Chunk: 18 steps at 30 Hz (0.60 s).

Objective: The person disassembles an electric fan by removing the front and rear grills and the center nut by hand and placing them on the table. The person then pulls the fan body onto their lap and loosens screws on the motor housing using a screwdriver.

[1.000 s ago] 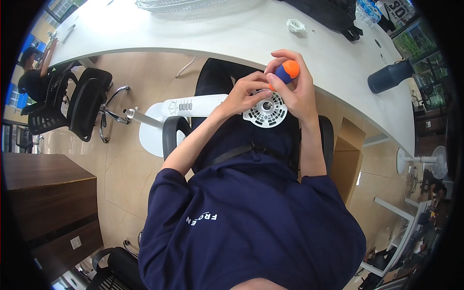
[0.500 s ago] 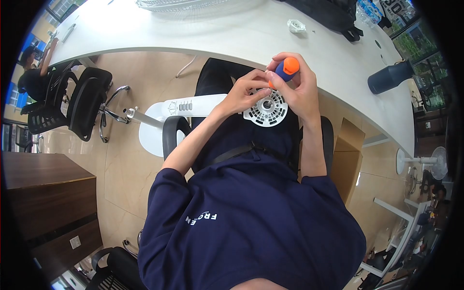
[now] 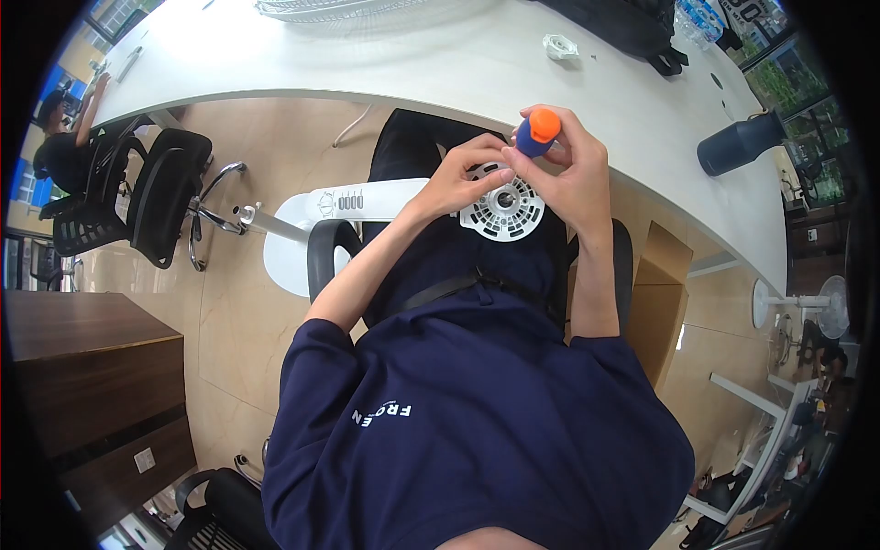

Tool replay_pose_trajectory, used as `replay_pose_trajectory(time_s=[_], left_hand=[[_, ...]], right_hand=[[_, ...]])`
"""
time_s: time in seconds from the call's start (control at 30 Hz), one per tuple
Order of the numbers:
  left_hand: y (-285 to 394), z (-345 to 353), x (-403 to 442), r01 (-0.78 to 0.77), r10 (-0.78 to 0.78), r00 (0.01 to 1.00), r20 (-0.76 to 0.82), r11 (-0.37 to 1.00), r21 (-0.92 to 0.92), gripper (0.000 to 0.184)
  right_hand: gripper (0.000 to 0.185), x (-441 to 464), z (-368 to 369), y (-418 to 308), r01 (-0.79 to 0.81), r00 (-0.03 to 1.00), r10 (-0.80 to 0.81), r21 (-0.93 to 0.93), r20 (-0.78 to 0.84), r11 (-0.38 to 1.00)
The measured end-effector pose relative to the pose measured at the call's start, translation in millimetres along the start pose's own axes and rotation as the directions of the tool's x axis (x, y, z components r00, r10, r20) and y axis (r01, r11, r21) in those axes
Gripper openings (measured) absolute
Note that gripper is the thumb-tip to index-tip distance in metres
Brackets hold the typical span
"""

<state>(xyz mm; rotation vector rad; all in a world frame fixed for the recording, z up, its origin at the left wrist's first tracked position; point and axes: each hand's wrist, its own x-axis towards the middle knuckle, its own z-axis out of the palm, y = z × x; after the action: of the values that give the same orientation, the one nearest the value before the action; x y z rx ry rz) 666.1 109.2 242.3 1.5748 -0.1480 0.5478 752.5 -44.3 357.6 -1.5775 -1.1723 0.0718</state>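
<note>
My right hand (image 3: 570, 174) is closed around a screwdriver handle (image 3: 537, 133), blue with an orange end, which points up and away from my lap. Close beside it, my left hand (image 3: 466, 176) has its fingers bent over the upper edge of a round white slotted fan motor housing (image 3: 503, 209); its fingertips meet near the lower end of the screwdriver, and what they pinch there is too small to make out. A white fan neck with buttons (image 3: 367, 200) runs left from the housing across my lap. The screwdriver's tip is hidden by my fingers.
The white table (image 3: 412, 69) curves ahead, bearing a fan grille (image 3: 339, 9), a small white part (image 3: 560, 48), a black bag (image 3: 623, 27) and a dark bottle (image 3: 741, 145). A cardboard box (image 3: 655, 302) stands at right. A person (image 3: 64, 137) sits far left.
The screwdriver's orange end has moved slightly left and its handle stands steeper. The fingers of my right hand have shifted and loosened around the handle. My left hand has hardly moved.
</note>
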Motion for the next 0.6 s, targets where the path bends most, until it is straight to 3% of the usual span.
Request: replay_pose_trajectory(time_s=[0.27, 0.33, 0.47, 0.6], left_hand=[[4, -1, 1, 0.059, -0.058, 0.998, 0.019, 0.998, -0.025, 0.017], [3, -2, 1, 0.073, -0.073, 0.997, 0.024, 0.997, 0.016, 0.016], [7, 3, 0, 0.123, -0.124, 0.992, -0.021, 0.992, -0.041, 0.016], [7, 1, 1, 0.034, -0.035, 0.999, -0.003, 0.999, -0.039, 0.017]], right_hand=[[0.042, -1, -3, -3, 0.001, 0.999, -0.002, 0.024, 0.042, 1.0], [0.042, -1, -2, -3, 0.064, 0.998, -0.064, -0.06, 0.003, 0.996], [0.043, -1, 4, -3, 0.095, 0.995, -0.095, -0.01, 0.004, 0.995], [0.045, -1, 4, -10, -0.024, 1.0, 0.023, 0.094, 0.009, 0.995]])
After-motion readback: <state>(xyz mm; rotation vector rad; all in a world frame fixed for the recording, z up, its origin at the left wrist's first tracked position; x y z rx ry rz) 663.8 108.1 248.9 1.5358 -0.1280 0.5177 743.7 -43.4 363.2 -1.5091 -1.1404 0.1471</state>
